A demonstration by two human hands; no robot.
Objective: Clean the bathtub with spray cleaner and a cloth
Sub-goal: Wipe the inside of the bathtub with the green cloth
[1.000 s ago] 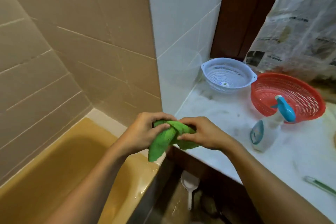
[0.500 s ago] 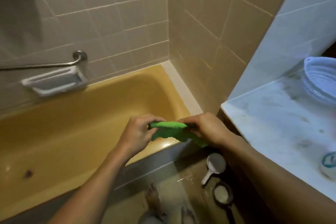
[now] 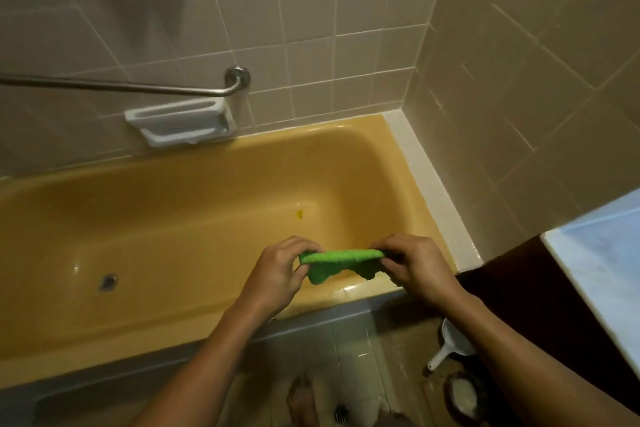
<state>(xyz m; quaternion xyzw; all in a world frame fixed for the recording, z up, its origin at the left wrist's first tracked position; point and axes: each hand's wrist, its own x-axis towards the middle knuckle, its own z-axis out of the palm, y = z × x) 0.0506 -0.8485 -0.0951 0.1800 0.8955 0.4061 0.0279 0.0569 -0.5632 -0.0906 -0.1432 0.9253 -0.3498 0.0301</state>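
Beige tiles cover the two walls that meet behind a yellow bathtub [image 3: 173,218], and a metal grab bar [image 3: 121,85] with a white soap dish [image 3: 180,125] under it is fixed on the long wall. Both hands are above the near rim of the tub, toward its right end. The left hand [image 3: 277,274] and the right hand [image 3: 415,270] each pinch one end of the green cloth [image 3: 341,262] with curled fingers. The cloth is stretched between them as a short folded band, its loose edges hang below, and it does not touch the tub. The spray cleaner is not in view. I judge that the person is arranging the cloth before wiping, so the wiping itself is not yet begun or is at an early stage. Several things could go wrong from here. The near rim looks wet and shiny under the hands, and the floor tiles [image 3: 346,357] beside the tub shine too, so the person may slip when leaning in. Because the cloth is held only by its ends, it may fall into the tub if one hand lets go. The drain [image 3: 108,281] is well to the left, and reaching that far from this place may cost balance. A white scoop [image 3: 450,343] lies on the floor near the right forearm and could be kicked.
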